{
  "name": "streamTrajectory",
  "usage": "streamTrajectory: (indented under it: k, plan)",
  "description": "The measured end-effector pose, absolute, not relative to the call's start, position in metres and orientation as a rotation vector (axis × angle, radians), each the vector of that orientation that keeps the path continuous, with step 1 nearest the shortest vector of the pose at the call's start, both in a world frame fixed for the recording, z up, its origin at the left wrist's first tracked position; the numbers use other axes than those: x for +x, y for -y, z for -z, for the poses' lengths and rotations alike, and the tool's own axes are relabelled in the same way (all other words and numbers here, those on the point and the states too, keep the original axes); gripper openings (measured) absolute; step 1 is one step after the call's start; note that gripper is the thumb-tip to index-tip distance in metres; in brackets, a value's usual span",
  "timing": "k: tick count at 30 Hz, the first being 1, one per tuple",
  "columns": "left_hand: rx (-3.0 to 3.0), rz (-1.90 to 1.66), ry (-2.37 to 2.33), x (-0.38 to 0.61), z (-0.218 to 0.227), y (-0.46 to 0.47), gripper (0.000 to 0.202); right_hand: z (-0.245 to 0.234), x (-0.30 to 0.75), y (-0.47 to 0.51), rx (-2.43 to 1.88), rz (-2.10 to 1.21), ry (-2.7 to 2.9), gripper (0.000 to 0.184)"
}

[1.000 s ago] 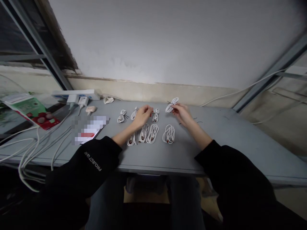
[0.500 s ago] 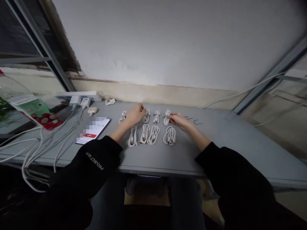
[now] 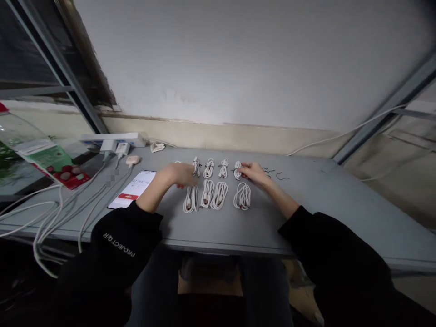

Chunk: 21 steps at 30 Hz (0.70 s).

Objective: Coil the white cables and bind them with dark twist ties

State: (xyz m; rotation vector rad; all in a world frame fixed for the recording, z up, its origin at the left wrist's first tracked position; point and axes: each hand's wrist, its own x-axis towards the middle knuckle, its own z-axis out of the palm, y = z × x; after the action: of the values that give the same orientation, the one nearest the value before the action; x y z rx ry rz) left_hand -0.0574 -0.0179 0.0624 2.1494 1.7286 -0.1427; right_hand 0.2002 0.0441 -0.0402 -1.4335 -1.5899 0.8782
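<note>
Two rows of white coiled cables lie on the grey table (image 3: pixel 323 200). The back row has small tied coils (image 3: pixel 208 168), the front row larger coils (image 3: pixel 220 195). My left hand (image 3: pixel 180 175) rests with curled fingers over the left end of the back row, where a bit of white cable (image 3: pixel 177 161) shows above it; what it grips is mostly hidden. My right hand (image 3: pixel 254 172) has its fingertips pinched on the rightmost small coil (image 3: pixel 237 170), which lies on the table.
A phone (image 3: pixel 132 188) with a lit screen lies left of the coils. Behind it are a small earbud case (image 3: pixel 132 160) and a power strip (image 3: pixel 112 138) with chargers. Loose white cables (image 3: pixel 51 204) hang off the left edge. Black twist ties (image 3: pixel 277 175) lie to the right.
My right hand lowered its small coil from the air onto the back row's right end. My left hand slid left and nearer along the back row, now covering the leftmost coil.
</note>
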Motion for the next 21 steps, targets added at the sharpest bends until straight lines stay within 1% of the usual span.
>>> streamTrajectory:
  k: [2,4,8,11,14,16,19,21]
  plan:
    - [2.072,0.206,-1.678,-0.059,-0.059,0.021,0.028,0.041,0.200,-0.046,-1.480,-0.884,1.575,0.012]
    - [2.009,0.183,-1.632,-0.060,-0.053,0.021,0.031,0.043,0.201,-0.048,-1.514,-0.855,1.586,0.016]
    - [1.918,0.114,-1.556,-0.065,-0.039,0.016,0.029,0.048,0.205,-0.052,-1.527,-0.712,1.644,0.029]
    - [1.874,0.019,-1.455,-0.067,-0.032,0.012,0.025,0.052,0.206,-0.053,-1.505,-0.488,1.707,0.038]
    - [1.895,-0.042,-1.447,-0.069,-0.030,0.011,0.021,0.050,0.203,-0.049,-1.460,-0.227,1.710,0.040]
    - [1.931,-0.081,-1.503,-0.071,-0.032,0.010,0.018,0.045,0.197,-0.041,-1.391,-0.121,1.692,0.039]
    - [1.965,-0.170,-1.535,-0.077,-0.041,0.009,0.020,0.033,0.184,-0.021,-1.264,-0.062,1.724,0.039]
    - [1.963,-0.273,-1.495,-0.079,-0.051,0.009,0.021,0.024,0.175,-0.003,-1.185,-0.084,1.795,0.041]
